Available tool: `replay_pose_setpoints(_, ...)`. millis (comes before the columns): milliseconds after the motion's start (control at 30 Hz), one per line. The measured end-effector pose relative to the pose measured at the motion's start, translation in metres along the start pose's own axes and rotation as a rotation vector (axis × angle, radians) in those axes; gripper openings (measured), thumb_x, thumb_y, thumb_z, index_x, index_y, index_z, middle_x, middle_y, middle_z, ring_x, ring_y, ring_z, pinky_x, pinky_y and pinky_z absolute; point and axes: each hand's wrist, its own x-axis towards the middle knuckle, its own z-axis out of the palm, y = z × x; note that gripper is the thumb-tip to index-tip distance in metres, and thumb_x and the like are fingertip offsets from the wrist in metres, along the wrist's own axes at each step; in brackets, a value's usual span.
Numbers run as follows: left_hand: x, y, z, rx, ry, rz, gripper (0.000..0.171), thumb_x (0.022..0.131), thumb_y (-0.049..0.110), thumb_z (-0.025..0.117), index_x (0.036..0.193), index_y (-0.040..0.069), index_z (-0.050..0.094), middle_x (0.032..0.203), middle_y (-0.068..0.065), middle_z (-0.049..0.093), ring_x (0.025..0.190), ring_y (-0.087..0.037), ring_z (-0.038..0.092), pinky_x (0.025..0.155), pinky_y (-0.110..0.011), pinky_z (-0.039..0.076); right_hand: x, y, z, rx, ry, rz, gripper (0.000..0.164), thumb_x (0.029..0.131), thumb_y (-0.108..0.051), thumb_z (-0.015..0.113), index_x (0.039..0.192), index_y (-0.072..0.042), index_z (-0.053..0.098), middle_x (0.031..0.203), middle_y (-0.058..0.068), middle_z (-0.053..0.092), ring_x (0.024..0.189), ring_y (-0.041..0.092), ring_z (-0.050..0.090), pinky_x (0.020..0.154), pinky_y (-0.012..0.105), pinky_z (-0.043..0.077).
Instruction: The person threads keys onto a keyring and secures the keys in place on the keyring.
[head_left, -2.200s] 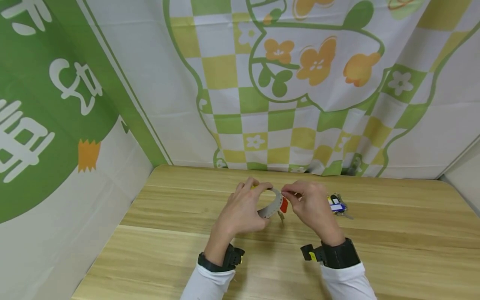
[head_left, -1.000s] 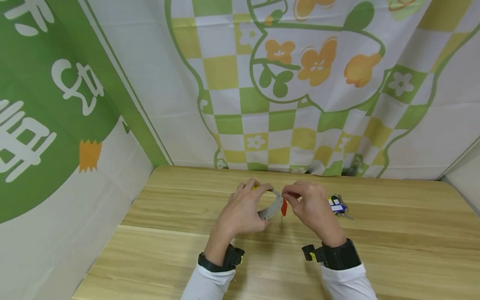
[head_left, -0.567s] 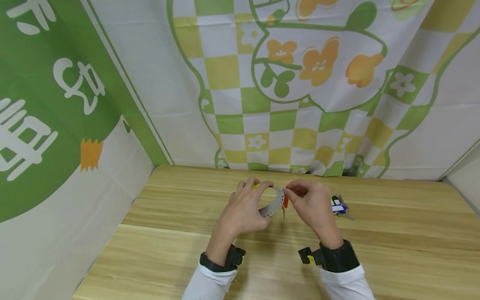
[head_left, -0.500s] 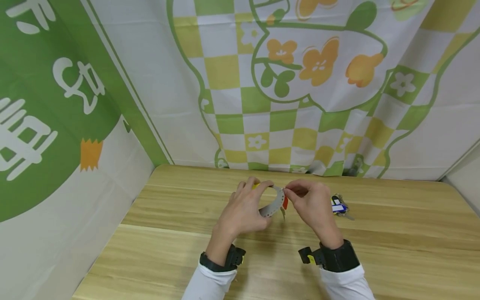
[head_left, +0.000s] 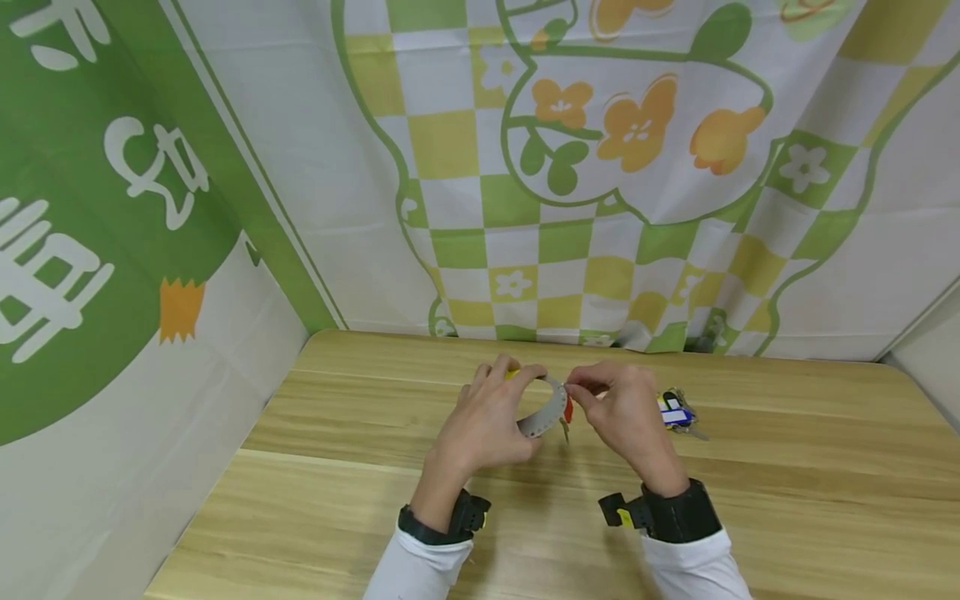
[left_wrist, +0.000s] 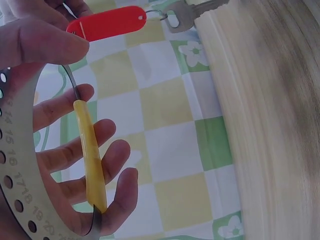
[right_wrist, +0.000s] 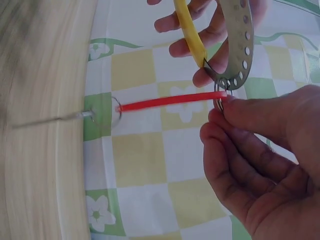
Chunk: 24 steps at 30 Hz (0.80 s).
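Observation:
My left hand (head_left: pixel 483 425) grips a large metal ring with numbered holes (head_left: pixel 542 419), its fingers curled at a yellow sleeve (left_wrist: pixel 90 152) on the ring. My right hand (head_left: pixel 622 417) pinches a small split ring (right_wrist: pixel 219 95) between thumb and fingers, right against the edge of the holed band. Whether it passes through a hole, I cannot tell. From the split ring hangs a red key tag (left_wrist: pixel 107 24), and a silver key (left_wrist: pixel 181 17) dangles from the tag's far end by a second thin ring. The key is blurred in the right wrist view.
On the wooden table (head_left: pixel 315 500), just right of my right hand, lies a bunch of keys with blue and yellow tags (head_left: pixel 677 413), partly hidden by the hand. A printed checked curtain (head_left: pixel 510 250) hangs along the table's back edge.
The red tag and key swing slightly below my right fingers. My right hand shifts a little right, then back left. The left hand keeps its grip on the large metal ring.

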Motion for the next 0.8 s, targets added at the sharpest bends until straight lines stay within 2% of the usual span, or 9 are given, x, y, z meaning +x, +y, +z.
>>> replay_pose_setpoints(167,-0.0011,-0.0006,-0.0008,-0.001,-0.010,0.014,0.073,0.063,0.033,0.071,0.131,0.032,0.045,0.123,-0.001,0.042,0.104,-0.025,0.042,0.073,-0.043,0.039,-0.0004,0.0018,-0.0011,-0.003,-0.038,-0.027,0.011,0.075,-0.010,0.071,0.076,-0.021,0.069,0.073,-0.013,0.061,0.066,0.001,0.056,0.058,0.027,0.046)
replay_pose_setpoints(333,-0.0015,-0.0013,-0.0013,-0.011,-0.021,0.012,0.073,0.063,0.033,0.070,0.132,0.031,0.046,0.120,0.001,0.042,0.098,-0.021,0.041,0.070,-0.039,0.039,-0.0005,0.0025,-0.0013,-0.010,-0.061,-0.038,0.010,0.076,-0.011,0.071,0.077,-0.021,0.068,0.075,-0.013,0.061,0.068,0.001,0.056,0.059,0.029,0.047)
replay_pose_setpoints(533,-0.0002,-0.0012,0.0002,-0.021,-0.001,-0.016,0.075,0.063,0.035,0.070,0.133,0.032,0.044,0.123,-0.001,0.041,0.102,-0.025,0.042,0.069,-0.040,0.039,-0.0012,-0.0002,0.0015,0.008,-0.037,0.069,0.006,0.079,-0.015,0.069,0.084,-0.017,0.068,0.074,-0.009,0.062,0.066,0.002,0.058,0.061,0.022,0.046)
replay_pose_setpoints(800,0.0006,-0.0010,0.0009,-0.006,0.034,-0.029,0.073,0.063,0.036,0.068,0.132,0.029,0.046,0.124,-0.003,0.041,0.103,-0.026,0.043,0.070,-0.041,0.039,-0.0016,-0.0053,0.0050,-0.002,0.009,0.197,0.005,0.080,-0.022,0.068,0.080,-0.018,0.069,0.069,-0.008,0.061,0.061,0.004,0.056,0.057,0.024,0.045)
